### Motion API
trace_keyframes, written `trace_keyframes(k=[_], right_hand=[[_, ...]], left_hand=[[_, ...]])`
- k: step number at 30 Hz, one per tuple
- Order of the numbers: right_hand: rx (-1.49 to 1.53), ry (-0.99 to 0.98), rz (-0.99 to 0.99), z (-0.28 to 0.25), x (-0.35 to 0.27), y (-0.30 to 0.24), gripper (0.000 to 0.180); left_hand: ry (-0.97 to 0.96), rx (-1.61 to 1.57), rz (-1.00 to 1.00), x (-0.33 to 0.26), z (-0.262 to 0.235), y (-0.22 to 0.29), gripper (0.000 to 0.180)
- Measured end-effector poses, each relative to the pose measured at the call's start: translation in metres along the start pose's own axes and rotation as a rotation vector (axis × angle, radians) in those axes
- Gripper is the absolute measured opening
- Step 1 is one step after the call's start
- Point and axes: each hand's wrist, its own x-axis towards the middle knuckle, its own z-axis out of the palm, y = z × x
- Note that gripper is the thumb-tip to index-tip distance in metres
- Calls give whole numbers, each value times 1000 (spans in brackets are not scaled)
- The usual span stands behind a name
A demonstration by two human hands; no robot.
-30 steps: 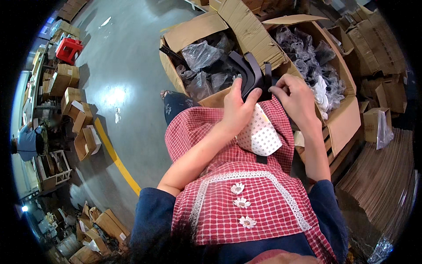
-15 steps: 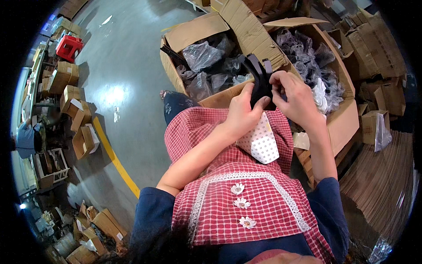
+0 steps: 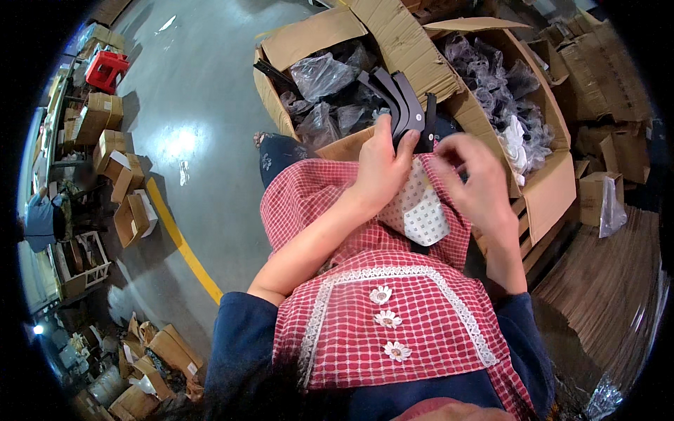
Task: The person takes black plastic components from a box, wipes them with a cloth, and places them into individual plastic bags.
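Left hand (image 3: 381, 168) clamps black curved parts (image 3: 409, 105), lower ends hidden; right hand (image 3: 479, 175), apart at three o'clock, blurred, grip indeterminable.

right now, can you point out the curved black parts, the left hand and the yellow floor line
Curved black parts (image 3: 410, 102): head view, on one part's curved middle.
Left hand (image 3: 381, 167): head view, on the middle of the hand.
Yellow floor line (image 3: 181, 242): head view, about midway along the stripe.

Strips (image 3: 410, 105) sit in the left of the hands (image 3: 382, 165), by an open carton (image 3: 312, 45) (plastic bags (image 3: 321, 76) inside); a second carton (image 3: 547, 196) stands right.
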Motion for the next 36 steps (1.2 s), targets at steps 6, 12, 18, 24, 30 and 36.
trace_keyframes(k=[6, 12, 18, 24, 30, 36], right_hand=[[-35, 16, 26, 23, -21, -3, 24], [-19, 85, 36, 28, -16, -4, 22], [-38, 144, -17, 32, -18, -5, 19], [-25, 139, 61, 28, -19, -9, 13], [-181, 268, -41, 38, -25, -9, 13], [-307, 310, -142, 46, -28, -6, 14]], left_hand=[[0, 27, 9, -1, 2, 6, 34], [-1, 38, 46, -3, 3, 4, 36], [-31, 36, 32, -3, 3, 2, 36], [-21, 27, 51, -4, 5, 4, 35], [-17, 10, 51, -3, 6, 3, 33], [-20, -32, 6, -2, 6, 1, 32]])
